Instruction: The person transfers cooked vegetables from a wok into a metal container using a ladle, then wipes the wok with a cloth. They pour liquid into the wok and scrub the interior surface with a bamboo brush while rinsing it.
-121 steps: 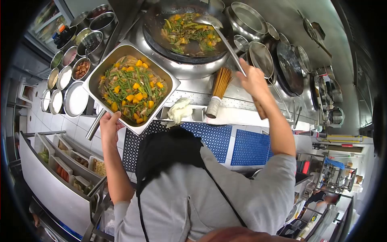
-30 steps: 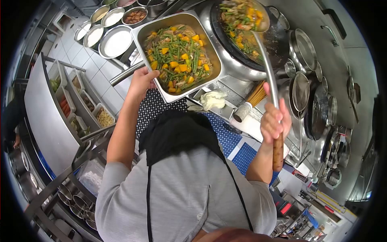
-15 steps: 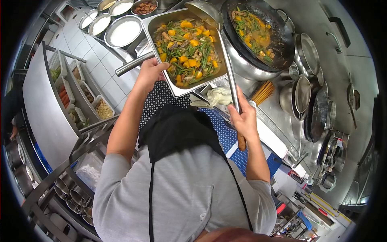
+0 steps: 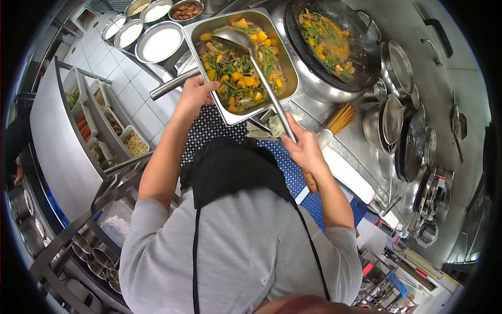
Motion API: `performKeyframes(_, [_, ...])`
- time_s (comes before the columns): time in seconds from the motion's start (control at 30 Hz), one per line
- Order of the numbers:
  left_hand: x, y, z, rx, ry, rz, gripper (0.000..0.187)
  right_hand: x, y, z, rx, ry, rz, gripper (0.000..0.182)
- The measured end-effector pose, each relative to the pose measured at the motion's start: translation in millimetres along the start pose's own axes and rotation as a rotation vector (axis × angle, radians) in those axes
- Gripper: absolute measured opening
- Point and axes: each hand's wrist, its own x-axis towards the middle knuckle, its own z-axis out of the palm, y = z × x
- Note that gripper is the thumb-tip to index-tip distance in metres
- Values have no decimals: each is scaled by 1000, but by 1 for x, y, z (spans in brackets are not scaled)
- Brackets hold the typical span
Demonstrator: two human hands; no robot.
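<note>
A square steel pan holds green beans, orange chunks and bits of meat in sauce. My left hand grips its near left corner, thumb over the rim. The long handle of a steel ladle is in my right hand, and its wooden end sticks out below the palm. The ladle's bowl rests in the food near the pan's far side. To the right, a black wok contains more of the same food in sauce.
Steel bowls of white contents, one a large bowl, stand at the upper left. A bamboo brush and a pale cloth lie right of the pan. Pots and strainers line the right. Vegetable baskets are at left.
The ladle's bowl has moved left and nearer, from the pan's far right corner down into the food. My right hand has shifted slightly left with the handle. My left hand stays on the pan.
</note>
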Motion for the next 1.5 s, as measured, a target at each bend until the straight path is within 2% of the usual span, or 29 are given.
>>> performKeyframes(0.13, [-5,7,1,-19,7,-6,9,-24,-9,-25,-111,-107,36,63])
performKeyframes(0.23, [-7,9,5,-39,18,2,7,-42,-6,-27,-66,63,-53,65])
performKeyframes(0.37, [-3,4,0,-37,12,11,7,-45,-11,-31,491,-73,305,61])
performKeyframes(0.4, [-2,5,-1,-30,9,7,7,-45,-10,-30,548,-92,298,58])
performKeyframes(0.53, [-12,10,4,-90,-1,34,11,-42,-9,-38,1091,-87,263,61])
performKeyframes(0.63, [-6,5,2,-79,-30,38,12,-35,7,-52,1527,-106,122,55])
performKeyframes(0.7, [-6,7,6,-95,0,38,11,-25,8,-73,1508,40,78,52])
performKeyframes(0.73, [-8,7,7,-103,21,32,11,-16,16,-86,1293,102,42,51])
performKeyframes(0.83, [-12,11,8,-99,45,19,9,-7,3,-123,687,349,227,57])
performKeyframes(1.0, [-11,10,8,-92,50,22,10,-17,13,-159,351,139,355,57])
performKeyframes(1.1, [-15,17,11,-48,67,4,9,27,85,-156,-10,250,175,57])
performKeyframes(1.2, [-12,17,11,-43,71,7,9,56,82,-172,151,340,312,57])
performKeyframes(1.3, [-14,13,11,-36,87,-6,10,75,96,-194,277,452,297,59])
performKeyframes(1.33, [-13,12,9,-28,92,-10,10,85,103,-195,227,548,266,46])
performKeyframes(1.43, [-14,16,14,-28,107,-11,8,134,142,-204,113,618,271,24])
performKeyframes(1.5, [-14,14,12,-33,111,-10,8,157,133,-207,293,564,328,15])
